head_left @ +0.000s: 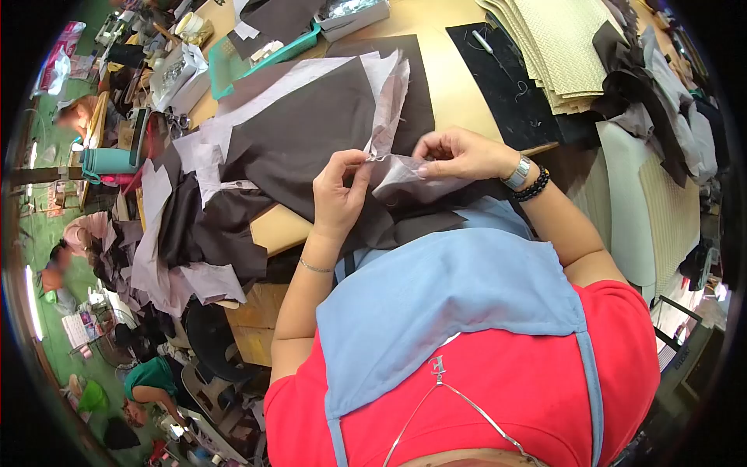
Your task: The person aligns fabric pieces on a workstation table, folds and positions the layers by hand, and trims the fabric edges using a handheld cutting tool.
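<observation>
My left hand [343, 191] pinches the edge of a dark brown fabric piece [311, 132] with a pale mauve backing, thumb against fingertips. To its right, my right hand [459, 156] has its thumb and fingers closed on the pale lining [412, 180] of the same fabric. Between the hands the edge is gathered, and its fine detail is too small to make out. The fabric lies across the table and hangs over the near edge toward the blue apron [443, 272]. A folded pale strip [389, 105] stands up just beyond the fingers.
A white-handled pointed tool [484, 43] rests on a black sheet [506, 93] beside stacked cream quilted sheets [556, 47]. A teal tray [226, 66] stands at the back left. Dark fabric pieces [206, 233] pile up at left. Other people sit farther left.
</observation>
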